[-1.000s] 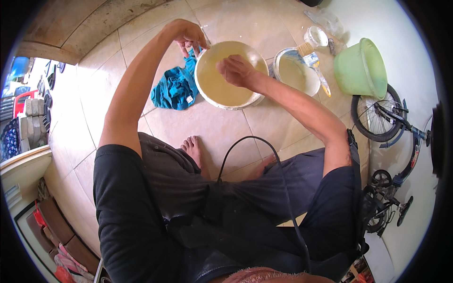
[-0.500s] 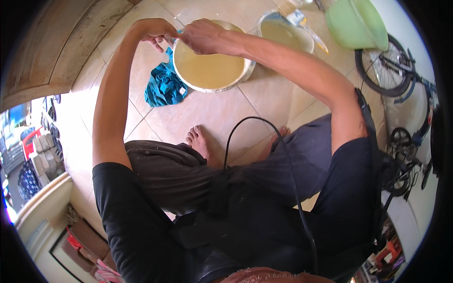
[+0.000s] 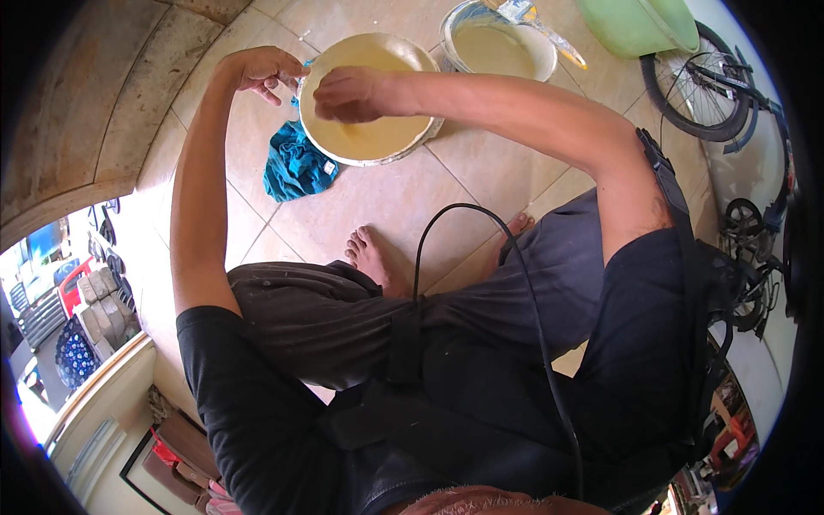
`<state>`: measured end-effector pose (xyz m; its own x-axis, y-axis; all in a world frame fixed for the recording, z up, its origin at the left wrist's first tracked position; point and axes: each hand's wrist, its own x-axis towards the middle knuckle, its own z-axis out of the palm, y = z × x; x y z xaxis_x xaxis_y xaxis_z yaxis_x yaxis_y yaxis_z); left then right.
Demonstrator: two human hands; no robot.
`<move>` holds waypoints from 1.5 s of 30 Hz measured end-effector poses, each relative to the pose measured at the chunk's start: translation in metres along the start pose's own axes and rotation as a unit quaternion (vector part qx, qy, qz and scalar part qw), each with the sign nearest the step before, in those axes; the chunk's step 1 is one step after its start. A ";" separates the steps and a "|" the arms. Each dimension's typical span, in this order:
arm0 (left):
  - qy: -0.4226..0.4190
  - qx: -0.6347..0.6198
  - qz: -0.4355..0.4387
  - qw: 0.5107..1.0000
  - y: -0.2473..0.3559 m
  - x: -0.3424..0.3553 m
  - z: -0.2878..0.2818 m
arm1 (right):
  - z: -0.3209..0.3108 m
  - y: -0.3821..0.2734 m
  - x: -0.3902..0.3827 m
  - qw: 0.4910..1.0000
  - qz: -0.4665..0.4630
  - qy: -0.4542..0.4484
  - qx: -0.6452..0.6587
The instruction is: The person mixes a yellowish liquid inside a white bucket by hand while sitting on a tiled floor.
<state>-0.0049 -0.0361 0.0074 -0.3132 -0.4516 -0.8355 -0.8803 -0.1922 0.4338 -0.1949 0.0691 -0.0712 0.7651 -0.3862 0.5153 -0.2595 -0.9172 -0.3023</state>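
Observation:
A round white bucket (image 3: 378,161) with pale yellowish liquid in it stands on the floor ahead of my feet. At its left rim is my left hand (image 3: 264,72), thumb and forefinger pinched at a bit of teal fabric while the other fingers curl loosely. A crumpled teal cloth (image 3: 299,163) with a small white tag lies on the tiles against the bucket's left side, one part reaching up toward that hand. Over the bucket's opening hangs my right hand (image 3: 354,94), its fingers curled downward. Whatever those fingers hold, if anything, is hidden.
Behind and right stands a second bucket (image 3: 493,51) with similar liquid, a paintbrush (image 3: 549,36) across its rim. Farther right are a green basin (image 3: 644,30) and a bicycle (image 3: 712,94). A wooden panel (image 3: 77,94) borders the left. A black cable (image 3: 524,283) loops before my body.
My hands, close together at the bucket's left rim before, are now apart. The right hand has come nearer, over the liquid. The view has shifted slightly.

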 end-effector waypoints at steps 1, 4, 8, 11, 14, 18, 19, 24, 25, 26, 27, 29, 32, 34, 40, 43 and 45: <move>-0.004 0.004 -0.003 1.000 -0.001 0.001 0.000 | -0.004 0.001 0.004 0.997 0.038 -0.062 -0.036; -0.003 0.007 -0.007 1.000 -0.005 -0.002 -0.001 | -0.026 0.004 0.022 0.961 0.135 -0.211 -0.114; 0.003 0.013 0.008 1.000 -0.005 -0.002 0.001 | -0.038 0.010 0.008 0.950 0.112 -0.235 -0.175; -0.010 0.005 0.015 1.000 -0.008 -0.002 0.000 | -0.044 0.000 -0.003 0.941 0.116 -0.283 -0.142; -0.012 0.001 0.026 1.000 -0.011 -0.001 -0.001 | -0.048 -0.014 -0.006 0.956 0.086 -0.276 -0.045; -0.028 -0.008 0.027 0.999 -0.017 -0.001 -0.005 | -0.036 -0.023 0.008 0.979 0.078 -0.164 0.096; -0.031 0.005 0.027 0.999 -0.013 0.004 -0.005 | -0.022 -0.020 0.002 0.989 0.072 -0.060 0.111; -0.033 -0.014 -0.014 0.999 -0.026 0.020 -0.017 | -0.022 0.001 0.010 0.991 0.031 -0.068 -0.115; -0.045 -0.019 -0.009 0.999 -0.028 0.025 -0.018 | -0.038 -0.003 0.015 0.972 0.087 -0.164 -0.146; -0.055 -0.022 -0.003 0.998 -0.027 0.025 -0.020 | -0.049 -0.006 0.018 0.939 0.142 -0.256 -0.179; -0.065 -0.025 0.003 0.998 -0.026 0.026 -0.021 | -0.053 -0.005 0.015 0.933 0.122 -0.281 -0.188; -0.084 -0.027 0.010 0.996 -0.024 0.023 -0.022 | -0.054 -0.016 0.009 0.941 0.097 -0.295 -0.135; -0.102 -0.021 0.004 0.995 -0.016 0.023 -0.020 | -0.036 -0.028 0.003 0.955 0.082 -0.281 -0.046; -0.088 -0.003 0.000 0.996 -0.006 0.014 -0.015 | -0.021 -0.030 0.001 0.979 0.061 -0.192 -0.016; -0.056 0.008 -0.027 0.998 -0.004 0.007 -0.010 | -0.020 -0.001 0.006 0.982 0.032 -0.096 -0.160; -0.053 0.005 -0.017 0.998 -0.007 0.004 -0.010 | -0.048 -0.016 0.015 0.931 0.135 -0.297 -0.166; -0.046 0.009 -0.010 0.999 -0.004 -0.003 -0.008 | -0.051 -0.019 0.007 0.923 0.121 -0.342 -0.124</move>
<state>0.0025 -0.0410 0.0106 -0.3267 -0.3659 -0.8714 -0.8925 -0.1840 0.4118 -0.2148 0.0787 -0.0216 0.8384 -0.5084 -0.1968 -0.5336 -0.8392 -0.1051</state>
